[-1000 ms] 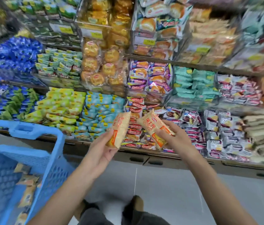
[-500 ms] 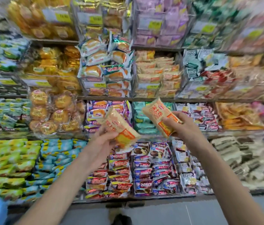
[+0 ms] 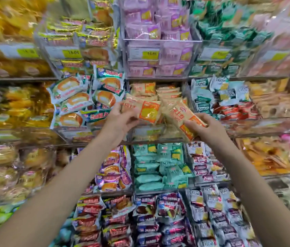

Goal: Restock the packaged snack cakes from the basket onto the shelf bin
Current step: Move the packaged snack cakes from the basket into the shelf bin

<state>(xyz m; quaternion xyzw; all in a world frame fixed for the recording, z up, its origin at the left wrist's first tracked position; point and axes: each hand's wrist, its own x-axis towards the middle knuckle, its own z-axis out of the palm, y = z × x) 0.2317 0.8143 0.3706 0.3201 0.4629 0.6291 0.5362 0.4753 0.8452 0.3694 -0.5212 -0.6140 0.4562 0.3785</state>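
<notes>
Cakes: you hold one snack cake (image 3: 145,111) in your left hand (image 3: 121,120), another cake (image 3: 183,118) in your right hand (image 3: 206,127), fingers pinching each wrapper.
Bin: the matching shelf bin (image 3: 147,131), partly stocked, sits just behind them.
Progress: neither placed yet; basket out of view.

The snack cakes (image 3: 148,111) wear glossy, crinkled plastic film; the shelf bin (image 3: 147,130) looks like smooth clear plastic.

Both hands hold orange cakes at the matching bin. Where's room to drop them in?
The orange-pack bin is piled high at the back. Its lower front, behind the left hand and right hand, looks less full. The cream-cake bin leftward and the grey-pack bin rightward are crowded.
</notes>
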